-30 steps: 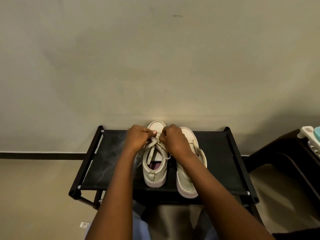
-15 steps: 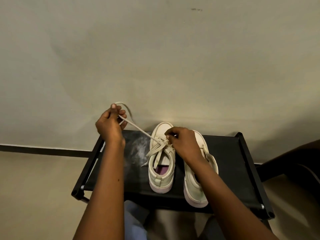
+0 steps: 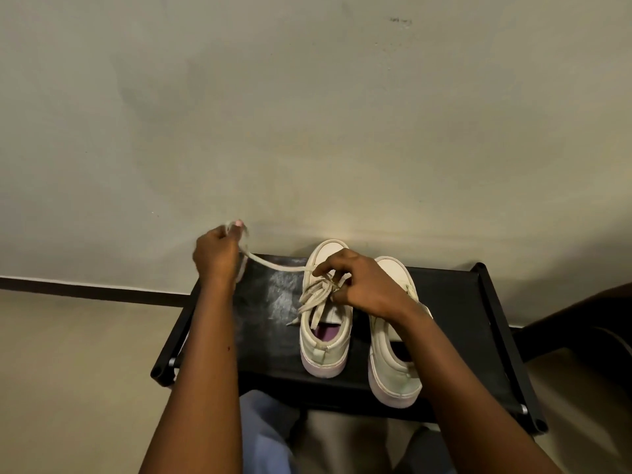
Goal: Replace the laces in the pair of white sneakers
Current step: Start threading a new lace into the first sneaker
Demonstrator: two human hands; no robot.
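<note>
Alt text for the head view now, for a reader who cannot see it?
A person's left hand holds a lace stretched sideways from the left white sneaker, while the right hand pinches the lacing on it. The right sneaker stands beside it on a black rack.

**Operator: Visible Body and Clothing**

Two arms enter from the lower frame edge. The left forearm (image 3: 201,371) and the right forearm (image 3: 478,388) are bare along their full visible length. Each ends in an uncovered hand: the left hand (image 3: 215,254) and the right hand (image 3: 362,289). A small dark mark sits on the left forearm. A light blue garment (image 3: 263,436) of soft, creased fabric covers the left leg. The fabric over the right leg lies in shadow, so its colour cannot be told.
</note>
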